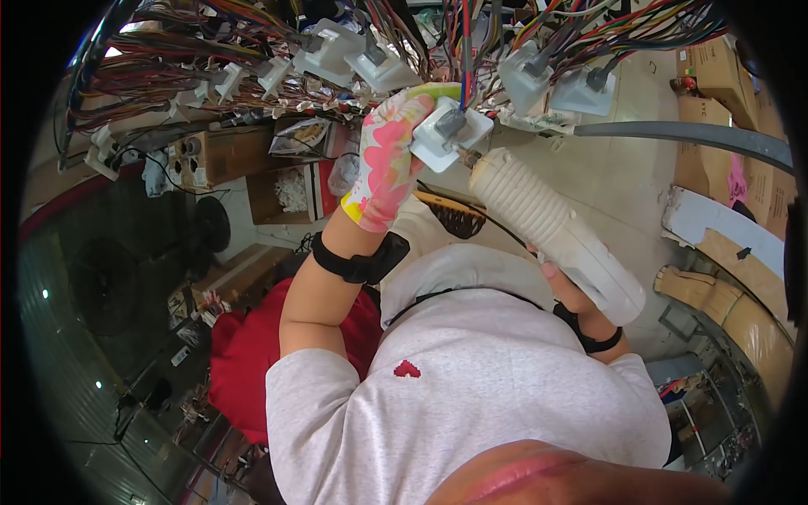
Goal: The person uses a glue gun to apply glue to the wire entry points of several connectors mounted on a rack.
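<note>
My left hand, in a pink, white and yellow flowered glove, is closed on a white plastic connector holder with a square plate. A grey connector sits in the holder, with red and blue wires running up from it. My right hand is closed on a long off-white tool with a ribbed front part; most of the hand is hidden behind it. The tool's narrow, dark metal tip points at the lower right edge of the holder. Whether the tip touches it, I cannot tell.
Several similar white holders with bundled wires hang along the top. At the right, a grey curved bar crosses in front of cardboard boxes. Boxes stand at the left, near a dark fan. Red fabric lies beside my left arm.
</note>
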